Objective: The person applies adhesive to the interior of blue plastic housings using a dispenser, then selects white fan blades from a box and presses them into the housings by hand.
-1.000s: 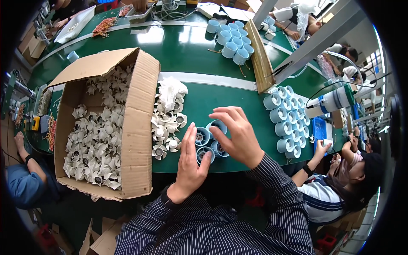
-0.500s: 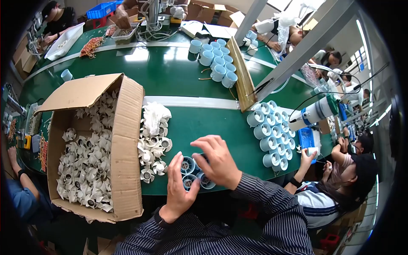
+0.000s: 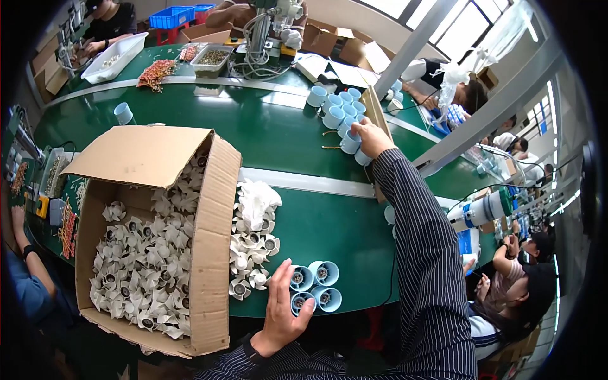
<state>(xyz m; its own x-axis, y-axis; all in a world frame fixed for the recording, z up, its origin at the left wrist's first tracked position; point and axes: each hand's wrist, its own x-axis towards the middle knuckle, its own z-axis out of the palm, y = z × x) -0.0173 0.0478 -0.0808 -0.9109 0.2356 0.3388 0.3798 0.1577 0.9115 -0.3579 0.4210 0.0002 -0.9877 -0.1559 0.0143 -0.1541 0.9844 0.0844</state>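
Observation:
My left hand (image 3: 285,315) rests by the table's near edge, its fingers stretched out along the left side of a small group of light blue cup-shaped housings (image 3: 326,273). The thumb lies against the nearest left one. Inside these housings, round centres with small metal parts show. My right arm reaches far forward, and my right hand (image 3: 373,137) has its fingers curled on the rim of a light blue housing (image 3: 349,142) at the near end of a cluster. Its fingertips are partly hidden.
A cardboard box (image 3: 215,253) full of white fan impellers (image 3: 142,259) stands at the left. More loose impellers (image 3: 239,263) and a white crumpled item (image 3: 258,201) lie beside it. A pale rail (image 3: 304,182) crosses the green table (image 3: 342,231). Co-workers sit around; a slanted metal post (image 3: 487,111) rises at right.
My right hand has left the near housings and reached forward to the far cluster. My left hand stays beside the near group. The view has shifted.

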